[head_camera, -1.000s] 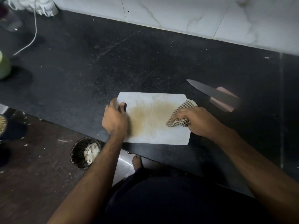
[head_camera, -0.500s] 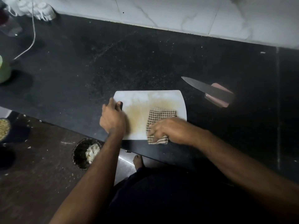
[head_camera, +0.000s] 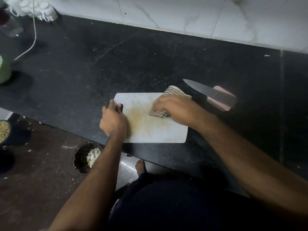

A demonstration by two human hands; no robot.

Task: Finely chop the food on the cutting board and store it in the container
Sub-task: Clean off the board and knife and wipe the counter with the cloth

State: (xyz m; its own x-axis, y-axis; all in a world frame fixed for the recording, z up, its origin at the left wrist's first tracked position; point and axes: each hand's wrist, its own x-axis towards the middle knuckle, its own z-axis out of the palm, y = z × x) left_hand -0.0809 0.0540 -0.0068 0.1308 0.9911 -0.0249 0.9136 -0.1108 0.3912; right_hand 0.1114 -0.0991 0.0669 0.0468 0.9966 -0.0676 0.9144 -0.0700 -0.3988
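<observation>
- Cutting board (head_camera: 155, 130) lies flat on the dark surface (head_camera: 116, 64), near its front edge, long axis running L–R across the person. No food on it, only a tan stain mid-board.
- Left hand (head_camera: 113, 121) is at the board's left end: fingers curled over that edge, thumb at the handle slot, gripping to steady it.
- Right hand (head_camera: 175, 105) is on the far-right part of the board, fingers bunched, pressing and holding a checked cloth (head_camera: 176, 92); cloth sticks out past the far right corner.
- Key relation: the stain lies just left of and toward the person from the right fingers, between the two hands. Right hand is nearer, so prob. the next wipe runs that way.
- Knife (head_camera: 211, 95) rests off the board to the right, near the cloth, tip pointing left; mind the blade.
- Judgement: chopping looks done, clean-up stage. Container not identifiable w/ certainty.
</observation>
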